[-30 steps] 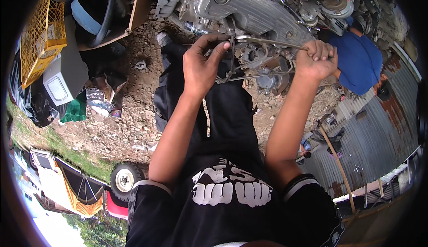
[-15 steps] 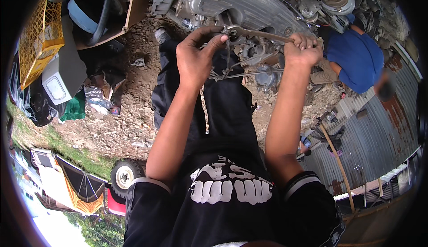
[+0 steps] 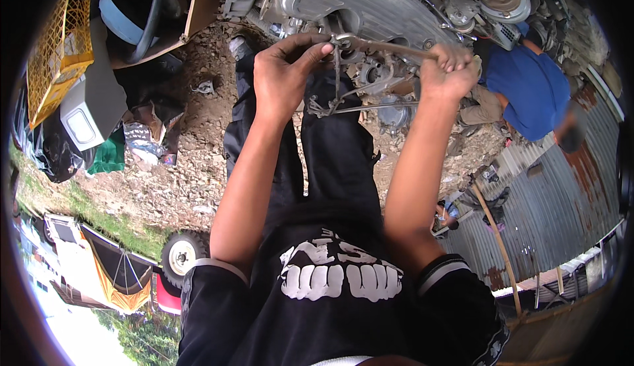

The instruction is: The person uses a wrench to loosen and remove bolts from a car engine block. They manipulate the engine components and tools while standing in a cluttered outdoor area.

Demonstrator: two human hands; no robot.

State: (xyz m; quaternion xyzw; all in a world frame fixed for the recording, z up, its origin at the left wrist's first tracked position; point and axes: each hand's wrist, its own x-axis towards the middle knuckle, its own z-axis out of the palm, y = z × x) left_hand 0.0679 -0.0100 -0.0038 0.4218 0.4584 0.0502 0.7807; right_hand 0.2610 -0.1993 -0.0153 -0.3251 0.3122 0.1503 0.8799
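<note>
My left hand [image 3: 284,75] pinches a thin metal linkage [image 3: 337,75] at its upper joint, where the head of a wrench [image 3: 340,40] sits. My right hand [image 3: 447,72] is closed round the far end of the wrench's handle. The linkage's bent rods hang over my legs, with a long rod running right behind my right wrist. Just beyond both hands lies a grey metal engine [image 3: 370,6] with a ribbed cover, bolts and smaller fittings. My left fingertips partly hide the joint they hold.
A person in a blue shirt [image 3: 528,92] crouches at right, beside corrugated sheets [image 3: 548,207]. At left are a yellow crate [image 3: 56,56], a grey box [image 3: 92,115], bags and a dark hose. Stony ground [image 3: 165,191] lies around me; a vehicle and a wheel [image 3: 181,257] show lower left.
Both my hands, with the wrench and linkage, have moved a little up and to the left. More of the blue-shirted person's leg shows behind my right hand.
</note>
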